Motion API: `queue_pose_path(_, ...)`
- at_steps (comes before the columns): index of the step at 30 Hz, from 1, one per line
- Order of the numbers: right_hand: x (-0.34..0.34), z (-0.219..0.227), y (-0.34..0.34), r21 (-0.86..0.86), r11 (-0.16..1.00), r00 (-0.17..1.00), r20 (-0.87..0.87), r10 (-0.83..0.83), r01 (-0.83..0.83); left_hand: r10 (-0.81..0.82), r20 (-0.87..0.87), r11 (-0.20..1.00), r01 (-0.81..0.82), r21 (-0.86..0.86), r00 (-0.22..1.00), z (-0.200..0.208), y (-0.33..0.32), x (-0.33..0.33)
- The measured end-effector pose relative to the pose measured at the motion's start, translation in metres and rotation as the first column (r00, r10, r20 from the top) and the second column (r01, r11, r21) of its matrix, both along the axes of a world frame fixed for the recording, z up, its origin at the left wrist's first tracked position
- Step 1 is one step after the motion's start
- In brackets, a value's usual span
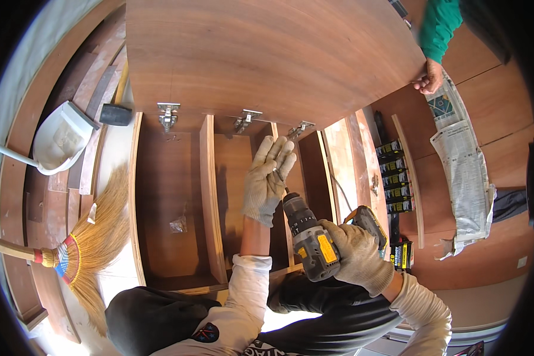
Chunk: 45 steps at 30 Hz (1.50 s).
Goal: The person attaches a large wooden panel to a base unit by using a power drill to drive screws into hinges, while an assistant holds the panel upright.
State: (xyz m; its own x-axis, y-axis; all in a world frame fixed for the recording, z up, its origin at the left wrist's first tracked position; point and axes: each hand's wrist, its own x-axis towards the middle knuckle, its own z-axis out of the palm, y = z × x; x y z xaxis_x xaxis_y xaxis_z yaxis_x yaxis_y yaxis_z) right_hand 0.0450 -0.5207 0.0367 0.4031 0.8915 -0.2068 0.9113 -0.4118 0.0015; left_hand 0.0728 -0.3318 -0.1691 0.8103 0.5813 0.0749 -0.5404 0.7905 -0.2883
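At frame centre the right hand [359, 255] is closed around the drill [310, 234] while the left hand [268, 178], fingers loosely curled, steadies its bit tip near the hinge [299, 129]; a slipping bit could likely strike those fingers or mar the door panel [267, 53].

On the left we see a straw broom [92, 237] lying on the floor, and a white dustpan [62, 139] above it. A black mallet head [115, 114] sits just beside the dustpan. On the right, folded newspaper [466, 178] lies on brown boards. Near it stands a row of small black and yellow boxes [394, 178]. At the top right, another person's hand [430, 77] in a green sleeve [440, 26] touches the big board's edge.
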Motion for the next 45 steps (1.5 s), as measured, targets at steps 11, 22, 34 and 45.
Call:
queue_pose_path(11,0.002,-0.003,-0.002,-0.007,1.000,1.000,0.011,0.024,-0.024,0.002,-0.009,1.000,-0.002,0.013,1.000,-0.002,-0.001,0.003)
queue_pose_path(22,0.006,0.000,0.002,0.063,0.991,0.992,0.051,0.117,-0.121,-0.044,-0.030,0.999,0.045,0.028,0.999,0.006,0.004,-0.005)
queue_pose_path(34,-0.001,0.001,0.002,0.028,0.994,0.990,0.099,0.104,-0.107,-0.059,-0.022,0.991,0.061,0.119,0.998,0.009,0.007,-0.007)
queue_pose_path(45,0.004,-0.005,0.009,-0.128,0.974,0.926,0.306,0.220,-0.189,-0.201,-0.257,0.979,0.202,-0.025,0.945,0.022,-0.007,-0.002)
